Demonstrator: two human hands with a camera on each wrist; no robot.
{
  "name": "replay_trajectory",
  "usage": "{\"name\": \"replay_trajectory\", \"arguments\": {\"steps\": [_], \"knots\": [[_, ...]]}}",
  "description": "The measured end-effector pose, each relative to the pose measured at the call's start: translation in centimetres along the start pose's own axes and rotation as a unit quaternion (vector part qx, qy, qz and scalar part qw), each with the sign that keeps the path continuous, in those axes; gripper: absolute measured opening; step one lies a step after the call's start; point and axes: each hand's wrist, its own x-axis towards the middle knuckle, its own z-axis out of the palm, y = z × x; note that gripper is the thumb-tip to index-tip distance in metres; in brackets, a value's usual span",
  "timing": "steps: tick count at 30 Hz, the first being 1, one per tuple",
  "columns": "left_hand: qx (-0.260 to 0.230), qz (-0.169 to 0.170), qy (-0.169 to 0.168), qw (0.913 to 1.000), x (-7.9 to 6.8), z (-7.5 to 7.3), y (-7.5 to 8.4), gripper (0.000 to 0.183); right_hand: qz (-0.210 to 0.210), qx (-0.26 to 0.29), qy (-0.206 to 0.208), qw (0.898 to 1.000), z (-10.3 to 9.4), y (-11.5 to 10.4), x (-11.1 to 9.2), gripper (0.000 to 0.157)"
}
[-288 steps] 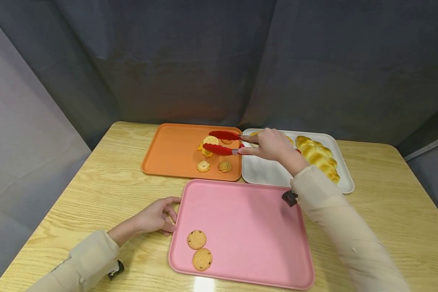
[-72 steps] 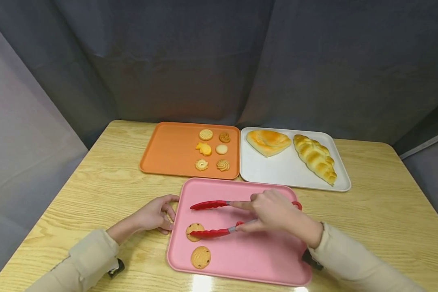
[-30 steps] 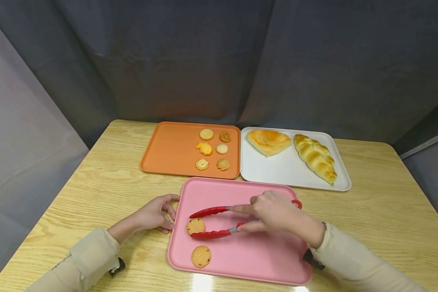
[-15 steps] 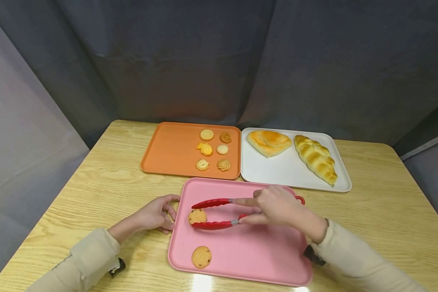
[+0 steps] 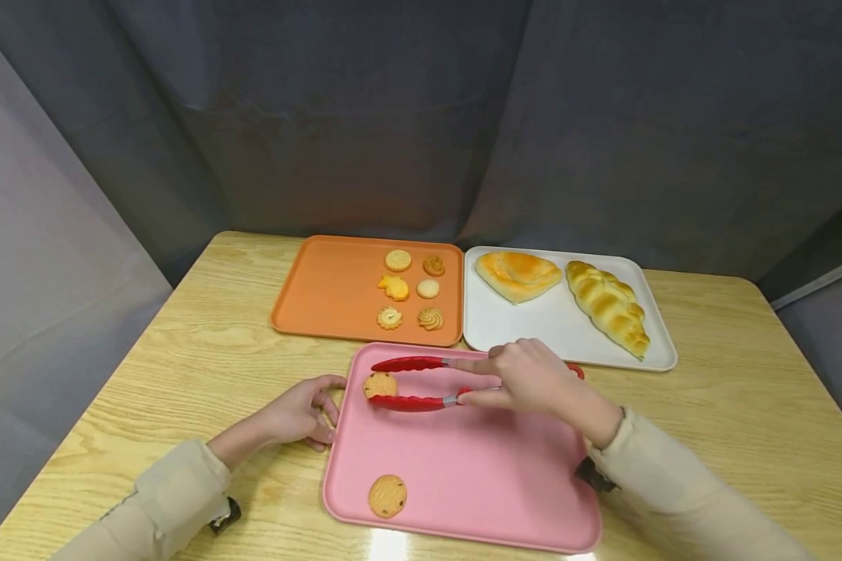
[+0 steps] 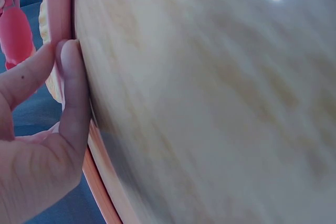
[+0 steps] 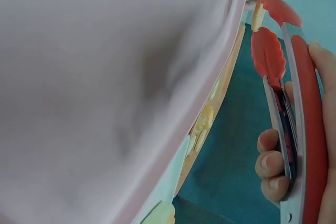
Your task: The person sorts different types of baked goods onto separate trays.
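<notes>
My right hand [image 5: 533, 382] grips a pair of red tongs [image 5: 410, 403], thumb and index finger along separate arms. Between the tong tips, at the pink tray's upper left, is a round chocolate chip cookie [image 5: 380, 386]; whether it is lifted cannot be told. In the right wrist view, the cookie [image 7: 257, 16] shows edge-on at the tong tips. A second chocolate chip cookie [image 5: 387, 496] lies at the tray's lower left. My left hand [image 5: 296, 414] holds the left rim of the pink tray [image 5: 477, 467], thumb and finger pinching it in the left wrist view.
Behind the pink tray, an orange tray [image 5: 330, 288] carries several small cookies on its right half. Beside it a white tray [image 5: 526, 327] holds a folded pastry [image 5: 518, 274] and a braided loaf [image 5: 606, 308]. All stand on a wooden table [image 5: 231, 366] before a dark curtain.
Since about a second ago the tongs and the upper chocolate chip cookie have moved together toward the tray's far edge. Earlier, the tongs were over the orange tray. The left hand stays put.
</notes>
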Motion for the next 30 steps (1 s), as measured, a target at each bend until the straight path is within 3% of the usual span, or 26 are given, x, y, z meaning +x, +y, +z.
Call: {"name": "replay_trajectory", "arguments": {"steps": [17,30], "knots": [[0.006,-0.004,0.002,1.0,0.1,0.0,-0.1,0.071,0.017,-0.022,0.031,0.999,0.5,1.2,2.1,0.047],[-0.001,-0.009,0.005,0.9999,0.1,0.0,0.0,0.072,0.042,-0.017,0.002,0.999,0.6,2.4,5.2,0.048]]}}
